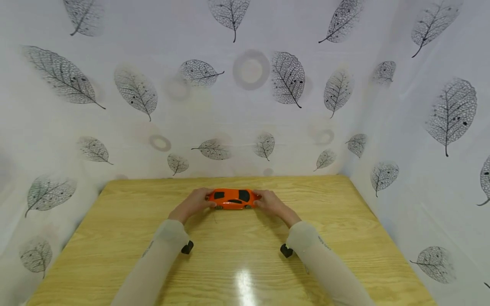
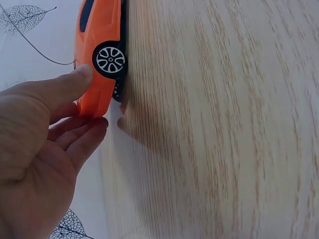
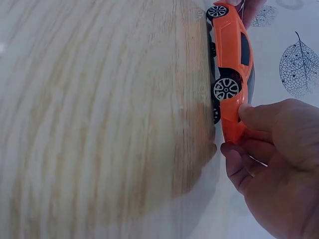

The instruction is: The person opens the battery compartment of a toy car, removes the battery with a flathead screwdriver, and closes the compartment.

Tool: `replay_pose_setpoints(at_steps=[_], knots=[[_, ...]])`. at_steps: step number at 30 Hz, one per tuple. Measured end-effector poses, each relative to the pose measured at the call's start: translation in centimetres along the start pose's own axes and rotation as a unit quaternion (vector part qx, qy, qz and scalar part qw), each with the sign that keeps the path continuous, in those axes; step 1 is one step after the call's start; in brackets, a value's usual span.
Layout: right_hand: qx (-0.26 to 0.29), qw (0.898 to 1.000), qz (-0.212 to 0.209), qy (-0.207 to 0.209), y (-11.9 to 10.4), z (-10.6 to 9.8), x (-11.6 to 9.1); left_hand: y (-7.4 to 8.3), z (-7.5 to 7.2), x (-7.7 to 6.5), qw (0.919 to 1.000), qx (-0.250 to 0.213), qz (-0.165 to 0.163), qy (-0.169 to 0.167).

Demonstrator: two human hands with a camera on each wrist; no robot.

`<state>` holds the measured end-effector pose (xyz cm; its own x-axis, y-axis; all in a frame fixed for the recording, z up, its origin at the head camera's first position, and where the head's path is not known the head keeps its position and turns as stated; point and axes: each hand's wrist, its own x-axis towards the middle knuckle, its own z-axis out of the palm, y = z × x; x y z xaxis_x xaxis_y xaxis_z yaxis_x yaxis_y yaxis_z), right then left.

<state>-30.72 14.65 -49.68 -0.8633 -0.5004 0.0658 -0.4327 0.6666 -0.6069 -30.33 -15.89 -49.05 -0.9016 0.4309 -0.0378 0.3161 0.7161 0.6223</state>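
An orange toy car (image 1: 231, 199) with dark windows lies lengthwise between the two hands, near the far side of the wooden table. My left hand (image 1: 196, 203) holds the car's left end, the thumb on its near side; in the left wrist view the fingers (image 2: 87, 142) curl around that end beside a spoked wheel (image 2: 109, 59). At the opposite end, my right hand (image 1: 272, 204) grips the car between thumb and fingers, also seen beside a wheel (image 3: 226, 89) in the right wrist view. Whether the wheels touch the table cannot be told.
The wood-grain tabletop (image 1: 229, 246) extends toward me and to both sides. White cloth (image 1: 245, 106) printed with dark leaves encloses its back and sides. A thin wire (image 2: 37, 49) runs by the car. Small black devices (image 1: 187, 247) are at both wrists.
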Motion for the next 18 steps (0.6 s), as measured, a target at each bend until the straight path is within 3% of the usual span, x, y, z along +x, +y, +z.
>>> replay_pose_setpoints(at_steps=[10,18], knots=[[0.017,1.0,0.011,-0.007,0.13,0.41,0.04,0.42,-0.2,-0.14,0.9993,0.036,0.007,0.0],[0.021,0.999,0.034,-0.008,-0.21,-0.2,-0.58,0.67,0.13,-0.66,0.9999,0.001,-0.006,-0.008]])
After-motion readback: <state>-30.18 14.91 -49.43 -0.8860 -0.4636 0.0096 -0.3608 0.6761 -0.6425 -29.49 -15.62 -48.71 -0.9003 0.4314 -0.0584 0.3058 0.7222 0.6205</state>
